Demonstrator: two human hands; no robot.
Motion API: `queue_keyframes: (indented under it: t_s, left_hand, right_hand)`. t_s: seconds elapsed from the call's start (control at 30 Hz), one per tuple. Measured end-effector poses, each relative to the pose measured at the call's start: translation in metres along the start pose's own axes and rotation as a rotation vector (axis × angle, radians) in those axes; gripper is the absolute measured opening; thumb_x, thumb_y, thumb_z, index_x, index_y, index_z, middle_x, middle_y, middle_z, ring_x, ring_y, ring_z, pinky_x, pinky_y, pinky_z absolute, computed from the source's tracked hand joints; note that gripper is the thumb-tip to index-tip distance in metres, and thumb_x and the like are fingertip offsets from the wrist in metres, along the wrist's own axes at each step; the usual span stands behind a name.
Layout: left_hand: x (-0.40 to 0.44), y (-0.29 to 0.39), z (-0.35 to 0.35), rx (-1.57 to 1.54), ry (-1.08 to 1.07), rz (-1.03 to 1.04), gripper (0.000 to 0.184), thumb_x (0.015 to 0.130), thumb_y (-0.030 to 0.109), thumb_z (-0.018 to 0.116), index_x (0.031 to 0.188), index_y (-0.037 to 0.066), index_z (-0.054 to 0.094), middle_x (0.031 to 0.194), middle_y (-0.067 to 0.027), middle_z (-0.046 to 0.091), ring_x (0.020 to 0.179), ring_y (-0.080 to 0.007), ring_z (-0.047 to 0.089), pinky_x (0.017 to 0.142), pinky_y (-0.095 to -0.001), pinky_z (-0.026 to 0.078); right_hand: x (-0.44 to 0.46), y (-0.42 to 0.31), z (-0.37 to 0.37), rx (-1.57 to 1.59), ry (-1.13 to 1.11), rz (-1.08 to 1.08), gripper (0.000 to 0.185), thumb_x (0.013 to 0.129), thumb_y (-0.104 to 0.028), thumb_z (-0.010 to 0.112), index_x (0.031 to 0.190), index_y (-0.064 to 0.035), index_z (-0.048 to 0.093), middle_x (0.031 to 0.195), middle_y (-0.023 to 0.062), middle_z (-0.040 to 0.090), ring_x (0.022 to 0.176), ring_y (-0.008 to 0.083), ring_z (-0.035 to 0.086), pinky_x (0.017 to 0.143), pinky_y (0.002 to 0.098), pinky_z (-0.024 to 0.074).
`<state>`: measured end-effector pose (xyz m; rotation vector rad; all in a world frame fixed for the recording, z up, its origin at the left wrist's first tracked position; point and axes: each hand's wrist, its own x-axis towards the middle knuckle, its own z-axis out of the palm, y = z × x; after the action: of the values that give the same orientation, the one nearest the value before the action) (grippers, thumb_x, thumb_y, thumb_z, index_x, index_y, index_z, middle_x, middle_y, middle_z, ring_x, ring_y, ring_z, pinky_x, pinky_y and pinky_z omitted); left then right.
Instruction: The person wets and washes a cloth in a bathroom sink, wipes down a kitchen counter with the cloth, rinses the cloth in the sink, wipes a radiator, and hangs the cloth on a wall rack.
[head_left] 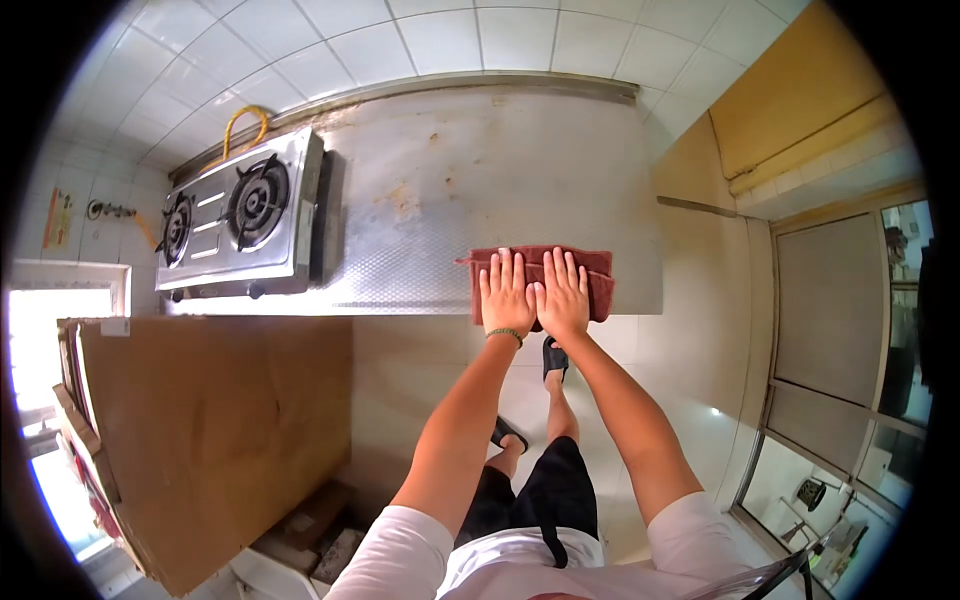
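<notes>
A folded dark red cloth [599,288] lies at the front edge of the metal countertop [545,170], with part of it hanging over the edge. My left hand [507,294] rests flat on its left half, fingers stretched out and slightly apart. Beside it my right hand [563,297] presses flat on the cloth's right half, fingers also extended. The two thumbs meet or nearly meet in the middle. Neither hand is wrapped around the cloth. Brownish stains [403,198] mark the counter surface beyond my hands to the left.
A two-burner gas stove [215,225] stands on the counter's left end, with a yellow hose [245,117] behind it. Below left is a large brown board or carton [230,430]. White tiles line the wall [520,40]. A framed glass door or window [825,310] is at right.
</notes>
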<state>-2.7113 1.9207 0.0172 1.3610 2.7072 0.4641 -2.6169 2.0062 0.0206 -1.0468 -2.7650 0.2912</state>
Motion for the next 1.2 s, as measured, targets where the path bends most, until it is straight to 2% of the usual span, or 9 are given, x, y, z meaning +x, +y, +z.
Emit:
queue_keyframes:
  t_s: [0.07, 0.3, 0.57, 0.67, 1.07, 1.2]
  left_hand:
    - [0.001, -0.001, -0.004, 0.012, -0.065, -0.005, 0.065, 0.098, 0.035, 0.042, 0.154, 0.004, 0.034, 0.164, -0.017, 0.024, 0.152, -0.0338, 0.02, 0.123, -0.0515, 0.016]
    - [0.018, 0.001, -0.004, 0.003, -0.056, -0.005, 0.064, 0.098, 0.035, 0.041, 0.154, 0.003, 0.035, 0.163, -0.0182, 0.026, 0.152, -0.0343, 0.02, 0.122, -0.052, 0.016]
    - [0.075, -0.005, 0.001, -0.007, -0.014, -0.025, 0.065, 0.098, 0.037, 0.041, 0.154, 0.003, 0.034, 0.163, -0.0182, 0.026, 0.152, -0.0341, 0.021, 0.122, -0.0518, 0.015]
    - [0.103, -0.008, 0.001, 0.007, -0.005, -0.028, 0.065, 0.098, 0.035, 0.041, 0.154, 0.003, 0.034, 0.163, -0.019, 0.026, 0.152, -0.0354, 0.021, 0.122, -0.0519, 0.015]
    - [0.211, -0.018, 0.003, 0.044, 0.004, -0.063, 0.063, 0.1, 0.037, 0.037, 0.155, 0.005, 0.033, 0.164, -0.0166, 0.025, 0.152, -0.0329, 0.02, 0.123, -0.0507, 0.015]
    - [0.258, -0.026, 0.006, 0.015, 0.05, -0.047, 0.062, 0.099, 0.035, 0.039, 0.153, 0.005, 0.036, 0.162, -0.0177, 0.028, 0.152, -0.0337, 0.022, 0.122, -0.0516, 0.016]
  right_hand:
    - [0.0, 0.0, -0.002, -0.006, 0.0, -0.016, 0.062, 0.099, -0.036, 0.046, 0.153, -0.0068, 0.037, 0.162, 0.0121, 0.031, 0.151, 0.0287, 0.026, 0.123, 0.0501, 0.0181]
    - [0.022, 0.007, -0.009, 0.014, -0.05, -0.107, 0.061, 0.099, -0.034, 0.046, 0.154, -0.0077, 0.036, 0.162, 0.0118, 0.03, 0.15, 0.0294, 0.027, 0.122, 0.0495, 0.0195]
    - [0.08, 0.01, -0.007, -0.046, -0.053, -0.088, 0.059, 0.101, -0.034, 0.043, 0.153, -0.0081, 0.038, 0.162, 0.0102, 0.031, 0.15, 0.027, 0.026, 0.122, 0.0487, 0.0193]
    - [0.111, 0.014, -0.004, -0.009, -0.033, -0.11, 0.058, 0.101, -0.033, 0.043, 0.153, -0.0074, 0.037, 0.161, 0.0116, 0.032, 0.149, 0.0289, 0.028, 0.122, 0.0501, 0.02]
    - [0.218, 0.026, 0.013, -0.024, -0.018, -0.075, 0.058, 0.104, -0.037, 0.038, 0.155, -0.0099, 0.034, 0.163, 0.0086, 0.029, 0.15, 0.0265, 0.026, 0.123, 0.0487, 0.0187]
    - [0.264, 0.029, 0.019, -0.016, -0.014, -0.05, 0.058, 0.103, -0.037, 0.039, 0.155, -0.0101, 0.034, 0.163, 0.0082, 0.029, 0.15, 0.0266, 0.026, 0.123, 0.0485, 0.0187]
